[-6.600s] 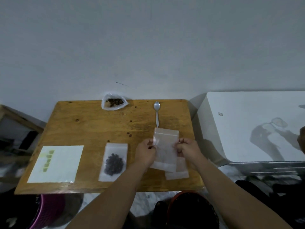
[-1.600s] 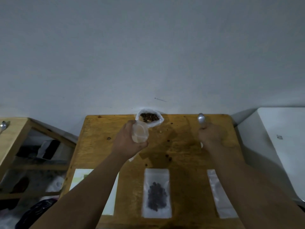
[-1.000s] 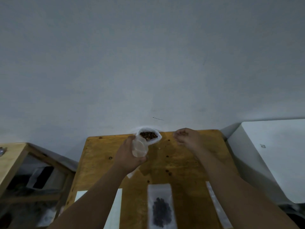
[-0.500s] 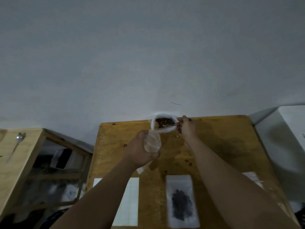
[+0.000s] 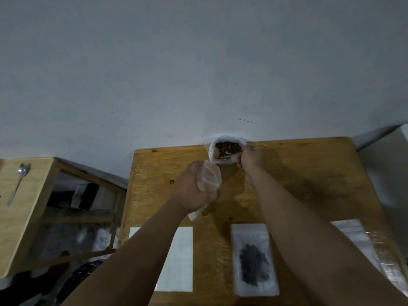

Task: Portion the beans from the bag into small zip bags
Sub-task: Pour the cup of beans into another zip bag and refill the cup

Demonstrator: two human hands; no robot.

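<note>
An open clear bag of brown beans (image 5: 227, 147) stands at the far edge of the wooden table (image 5: 309, 184), against the wall. My right hand (image 5: 250, 159) grips a metal spoon (image 5: 225, 157) whose bowl dips into that bag. My left hand (image 5: 194, 188) holds an empty small zip bag (image 5: 209, 177) with its mouth spread open, just below and left of the bean bag. A filled zip bag (image 5: 254, 259) with dark beans lies flat near the front edge. More empty zip bags (image 5: 357, 241) lie at the front right, partly under my right forearm.
A white label sheet (image 5: 178, 257) lies at the table's front left, partly hidden by my left forearm. A lower wooden side table (image 5: 15, 217) stands at the left with a second spoon (image 5: 18, 182) on it. A white appliance edge (image 5: 395, 164) shows at right.
My right hand picked the spoon up from the table's far right and carried it left into the bean bag. My left hand kept holding the open zip bag near the bean bag.
</note>
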